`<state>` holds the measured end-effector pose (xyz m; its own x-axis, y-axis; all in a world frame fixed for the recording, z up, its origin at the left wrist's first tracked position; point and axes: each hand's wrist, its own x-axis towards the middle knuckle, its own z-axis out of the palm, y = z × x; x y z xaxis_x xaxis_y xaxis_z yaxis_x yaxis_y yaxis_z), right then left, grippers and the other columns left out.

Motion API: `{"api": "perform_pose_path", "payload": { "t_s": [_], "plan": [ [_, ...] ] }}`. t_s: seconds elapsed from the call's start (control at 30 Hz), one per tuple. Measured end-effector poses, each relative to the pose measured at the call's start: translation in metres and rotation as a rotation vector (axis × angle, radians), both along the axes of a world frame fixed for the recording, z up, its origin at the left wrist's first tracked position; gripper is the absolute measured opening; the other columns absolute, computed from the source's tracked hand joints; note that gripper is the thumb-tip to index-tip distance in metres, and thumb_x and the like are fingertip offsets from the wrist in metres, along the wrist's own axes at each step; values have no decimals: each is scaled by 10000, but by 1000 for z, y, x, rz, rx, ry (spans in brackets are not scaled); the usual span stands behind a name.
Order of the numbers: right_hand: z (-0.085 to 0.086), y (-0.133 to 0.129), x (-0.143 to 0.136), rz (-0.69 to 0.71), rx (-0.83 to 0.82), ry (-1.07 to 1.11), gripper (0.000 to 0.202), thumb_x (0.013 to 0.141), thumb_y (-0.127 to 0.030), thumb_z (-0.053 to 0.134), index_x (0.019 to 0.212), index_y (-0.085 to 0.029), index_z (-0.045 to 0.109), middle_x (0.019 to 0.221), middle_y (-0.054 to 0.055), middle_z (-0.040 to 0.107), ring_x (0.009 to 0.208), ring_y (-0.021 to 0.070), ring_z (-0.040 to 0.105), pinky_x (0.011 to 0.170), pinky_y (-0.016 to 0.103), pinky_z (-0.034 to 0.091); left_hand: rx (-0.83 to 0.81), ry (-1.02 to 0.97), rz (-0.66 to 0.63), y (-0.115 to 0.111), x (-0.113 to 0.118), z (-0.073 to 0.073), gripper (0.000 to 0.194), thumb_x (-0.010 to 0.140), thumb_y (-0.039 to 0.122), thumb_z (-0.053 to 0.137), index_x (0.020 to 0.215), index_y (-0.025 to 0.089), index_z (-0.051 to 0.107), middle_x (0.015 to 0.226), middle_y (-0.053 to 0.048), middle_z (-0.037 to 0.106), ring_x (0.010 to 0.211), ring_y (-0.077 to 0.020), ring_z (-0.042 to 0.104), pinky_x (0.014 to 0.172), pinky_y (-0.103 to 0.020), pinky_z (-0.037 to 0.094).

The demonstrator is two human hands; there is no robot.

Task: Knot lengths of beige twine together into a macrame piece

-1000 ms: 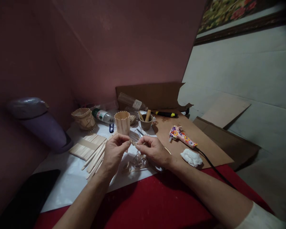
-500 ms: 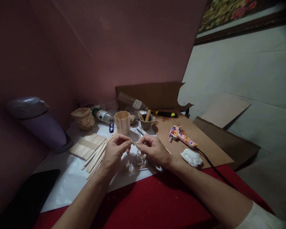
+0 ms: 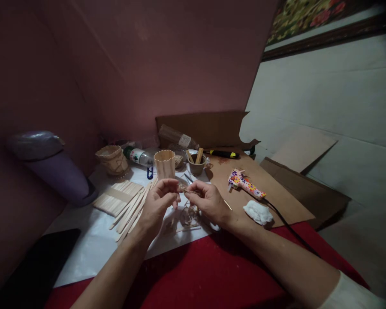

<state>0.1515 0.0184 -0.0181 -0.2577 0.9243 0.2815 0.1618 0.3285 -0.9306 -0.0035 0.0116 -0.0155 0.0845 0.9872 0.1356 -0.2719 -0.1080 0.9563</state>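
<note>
The right hand (image 3: 207, 201), at the center of the frame, has thumb and index finger pinched on a strand of twine (image 3: 182, 188). The left hand (image 3: 159, 206), left of center, has its fingers curled at the strand's other end; whether they grip it cannot be determined. The strand spans the narrow gap between the hands.

Below the gap, a loose twine tangle (image 3: 189, 216) lies on the white sheet (image 3: 83, 253). Directly above the left hand, a slatted wooden cup (image 3: 164, 166) stands upright. Left of center: loose wooden sticks (image 3: 130, 216) beside a banded stick bundle (image 3: 116, 198). Above the right hand: a small pot (image 3: 197, 169) containing short sticks. Right of center: a floral-patterned glue gun (image 3: 246, 184) on cardboard (image 3: 276, 201), with a white wad (image 3: 257, 212) just below it.
</note>
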Motion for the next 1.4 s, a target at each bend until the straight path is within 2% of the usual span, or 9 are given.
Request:
{"api": "perform_pose_path", "payload": {
  "t_s": [0.13,0.3,0.5,0.6,0.7,0.9,1.0,1.17,1.4],
  "plan": [
    [2,-4,0,-19,49,-87,136,813,-262,567,733,-152,581,617,-23,510,553,87,426,515,215,332,-30,106,8,-3,3,3,182,661,210,698,813,137,628,730,-9,606,582,-94,525,505,-215,412],
    [6,-6,1,40,48,-125,248,874,-353,503,756,-149,582,600,-19,520,536,90,443,515,218,342,-37,171,44,-3,2,6,168,663,248,701,742,109,650,580,4,572,519,-82,476,501,-212,387],
    [8,-8,1,24,149,-213,259,909,-292,451,700,-162,534,599,-18,530,561,99,485,567,226,360,-12,156,14,-2,3,5,187,674,256,704,807,131,669,697,-9,630,583,-89,512,556,-217,415],
    [9,-10,2,100,188,-266,262,925,-259,412,705,-169,521,625,-13,553,588,103,510,598,227,371,21,195,48,-1,3,3,175,669,265,710,765,125,666,668,-6,621,569,-86,500,552,-217,405],
    [9,-11,2,93,199,-297,301,945,-281,371,708,-170,519,626,-9,557,587,103,512,594,229,365,53,226,81,1,2,4,150,674,256,704,725,124,656,639,-3,608,567,-89,498,555,-219,401],
    [6,-12,-1,-96,303,-418,330,926,-257,405,625,-164,504,664,11,524,643,119,486,619,252,350,32,95,51,-1,4,3,107,702,216,679,691,138,607,662,3,600,592,-85,506,568,-210,408],
    [3,-12,-2,-99,350,-454,332,920,-246,412,617,-164,521,686,21,521,684,130,487,648,261,354,11,-50,-10,-1,3,1,107,686,186,690,714,144,596,668,7,591,608,-87,522,585,-213,419],
    [-1,-9,-1,-98,362,-333,332,911,-270,411,629,-161,548,652,13,526,621,117,470,608,259,342,-37,-153,-126,2,-2,0,180,663,152,715,798,137,596,612,10,572,516,-71,496,508,-194,376],
    [-3,2,1,-132,24,240,366,840,-394,457,569,-163,540,449,-41,415,401,77,339,409,225,237,-64,-152,-50,7,-11,2,264,645,113,706,884,124,596,578,-4,574,482,-67,482,451,-170,339]
  ]
}}
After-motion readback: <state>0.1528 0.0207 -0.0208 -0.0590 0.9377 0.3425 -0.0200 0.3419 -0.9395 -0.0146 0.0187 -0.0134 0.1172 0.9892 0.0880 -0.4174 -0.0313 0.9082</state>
